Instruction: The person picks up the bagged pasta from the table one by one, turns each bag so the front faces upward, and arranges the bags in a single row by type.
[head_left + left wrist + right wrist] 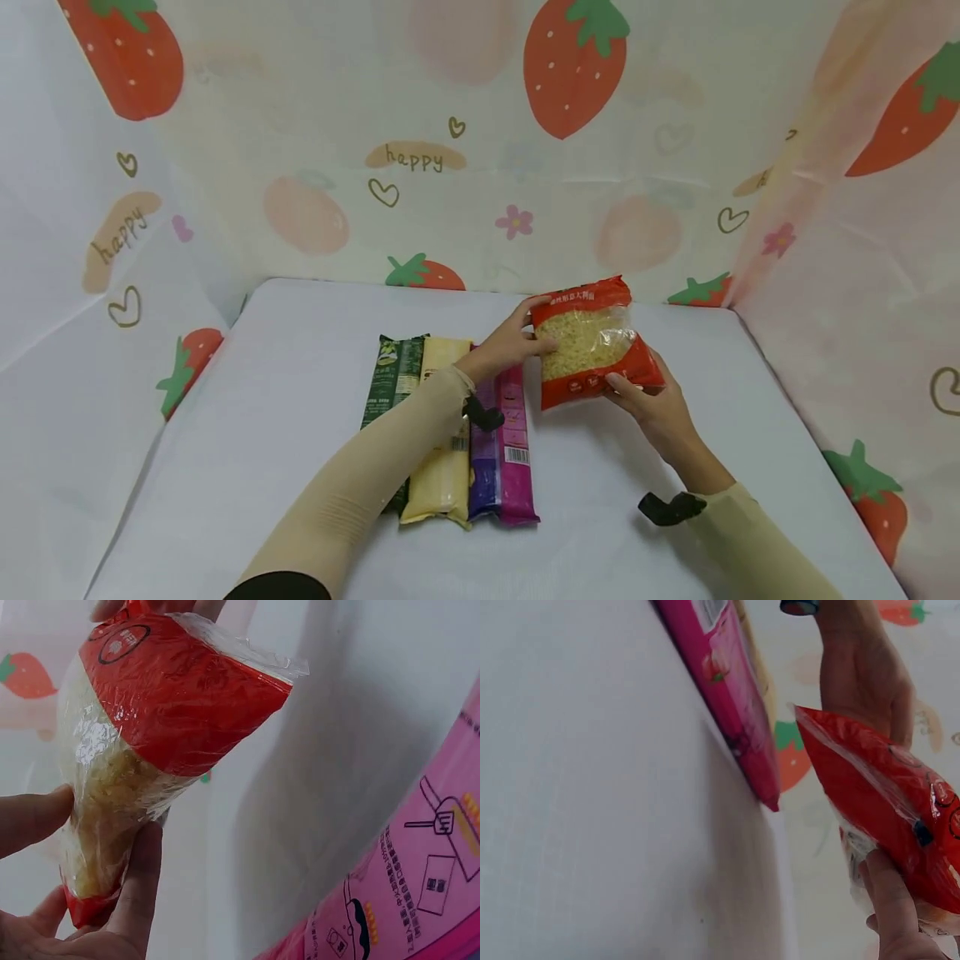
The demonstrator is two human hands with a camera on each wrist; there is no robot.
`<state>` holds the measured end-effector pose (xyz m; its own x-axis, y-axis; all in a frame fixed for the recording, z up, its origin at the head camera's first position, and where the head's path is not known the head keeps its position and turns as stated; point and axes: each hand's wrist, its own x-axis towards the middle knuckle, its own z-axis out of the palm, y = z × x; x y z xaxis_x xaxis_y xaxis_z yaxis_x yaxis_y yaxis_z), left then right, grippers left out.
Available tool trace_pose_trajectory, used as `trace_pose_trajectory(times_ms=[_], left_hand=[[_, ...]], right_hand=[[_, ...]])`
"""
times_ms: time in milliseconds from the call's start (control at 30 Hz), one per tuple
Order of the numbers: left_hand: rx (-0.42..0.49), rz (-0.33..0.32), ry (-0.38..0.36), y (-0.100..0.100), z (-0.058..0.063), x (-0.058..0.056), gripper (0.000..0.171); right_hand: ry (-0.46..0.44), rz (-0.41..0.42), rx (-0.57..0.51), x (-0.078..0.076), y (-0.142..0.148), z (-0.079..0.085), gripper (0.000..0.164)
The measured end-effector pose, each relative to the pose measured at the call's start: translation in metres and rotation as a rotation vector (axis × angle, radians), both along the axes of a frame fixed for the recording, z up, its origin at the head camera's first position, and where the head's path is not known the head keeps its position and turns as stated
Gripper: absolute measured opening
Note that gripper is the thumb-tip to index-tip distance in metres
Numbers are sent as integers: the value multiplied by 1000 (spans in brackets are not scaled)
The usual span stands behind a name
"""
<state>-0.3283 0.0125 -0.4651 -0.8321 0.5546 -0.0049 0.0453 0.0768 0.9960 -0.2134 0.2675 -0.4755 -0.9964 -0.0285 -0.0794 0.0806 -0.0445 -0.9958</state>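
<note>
A red bag of pasta point(581, 343) with a clear window showing small pale yellow pieces is held up above the white table. My left hand point(504, 340) grips its left side, thumb on the front. My right hand point(660, 414) holds its lower right corner, thumb on the front. In the left wrist view, thumb and fingers pinch the clear part of the pasta bag point(180, 697) from both sides. The right wrist view shows the bag's red end point(877, 787), with right-hand fingers point(892, 896) against it.
Left of the bag, three long packs lie side by side on the white table point(277, 400): dark green point(387, 379), pale yellow point(438, 487) and purple-pink point(516, 417). My left forearm crosses over them. Strawberry-print cloth walls point(450, 92) stand at the back and both sides.
</note>
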Motion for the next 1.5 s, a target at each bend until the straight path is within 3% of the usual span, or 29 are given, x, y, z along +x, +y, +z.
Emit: trace_pose_trajectory(times_ms=[233, 367, 567, 700, 867, 1333, 1500], left_hand=[[-11, -18, -19, 9, -3, -17, 83], [-29, -1, -19, 15, -5, -25, 83], [-37, 60, -14, 26, -13, -36, 79], [-45, 113, -17, 31, -20, -39, 76], [-72, 129, -9, 38, -26, -39, 75], [-89, 109, 8, 60, -37, -51, 77], [-153, 138, 31, 68, -36, -49, 77]], right_hand=[[-65, 6, -130, -16, 9, -13, 88], [-83, -1, -184, -24, 12, -21, 89], [-101, -33, -181, -39, 17, -27, 94], [-138, -65, -52, -47, 21, -33, 98], [-198, -114, 98, -52, 27, -44, 103], [-179, -115, -306, -66, 39, -51, 96], [-163, -115, -371, -67, 43, -54, 92]])
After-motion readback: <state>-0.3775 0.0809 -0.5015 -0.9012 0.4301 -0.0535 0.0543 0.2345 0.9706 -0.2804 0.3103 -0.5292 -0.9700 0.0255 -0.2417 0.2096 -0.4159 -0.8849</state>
